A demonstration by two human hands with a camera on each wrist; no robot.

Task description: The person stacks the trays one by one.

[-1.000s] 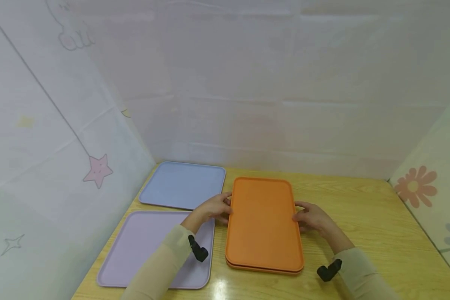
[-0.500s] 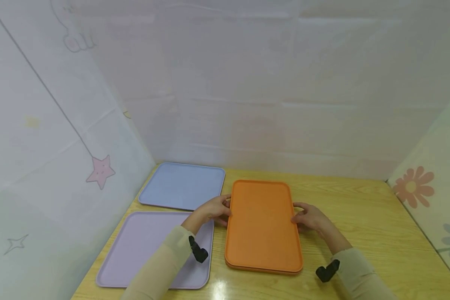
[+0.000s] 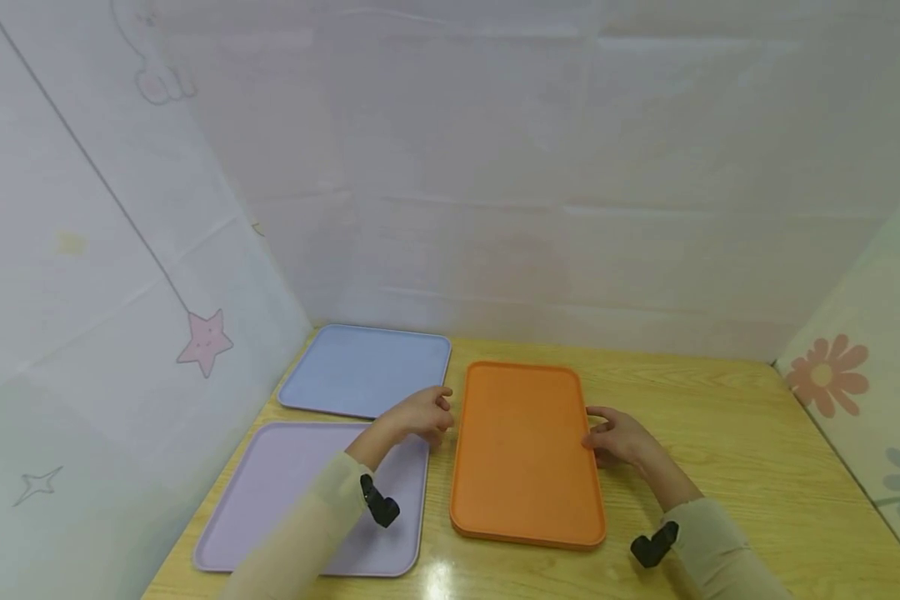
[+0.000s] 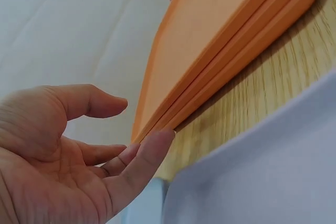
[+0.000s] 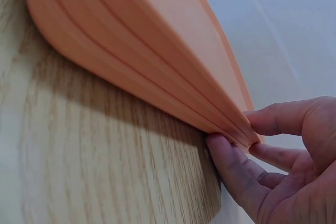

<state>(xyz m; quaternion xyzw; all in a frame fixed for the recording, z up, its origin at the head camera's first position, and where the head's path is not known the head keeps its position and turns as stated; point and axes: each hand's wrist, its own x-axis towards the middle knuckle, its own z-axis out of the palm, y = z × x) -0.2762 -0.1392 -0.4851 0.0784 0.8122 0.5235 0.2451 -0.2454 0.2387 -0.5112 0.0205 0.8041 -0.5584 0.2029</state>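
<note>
A stack of rectangular orange trays (image 3: 528, 454) lies lengthwise on the wooden table, edges lined up one over another. My left hand (image 3: 420, 415) is just off the stack's left side, with a narrow gap between in the head view. Its fingers are loosely bent and hold nothing; in the left wrist view, the thumb (image 4: 100, 103) stands away from the rim. At the opposite long side, my right hand (image 3: 621, 437) holds the stack's edge. The right wrist view has its thumb (image 5: 278, 118) on the top rim and other fingers against the side and lower edge.
A lilac tray (image 3: 292, 492) lies at the front left, partly under my left forearm. Behind it is a blue tray (image 3: 367, 367). Bare wooden table (image 3: 757, 442) extends to the right. Pale printed sheets (image 3: 570, 167) enclose the back and sides.
My left hand has let go of the stack's left edge and shifted slightly left. The dark gap along the stack's front edge has closed up. My right hand stays at its edge.
</note>
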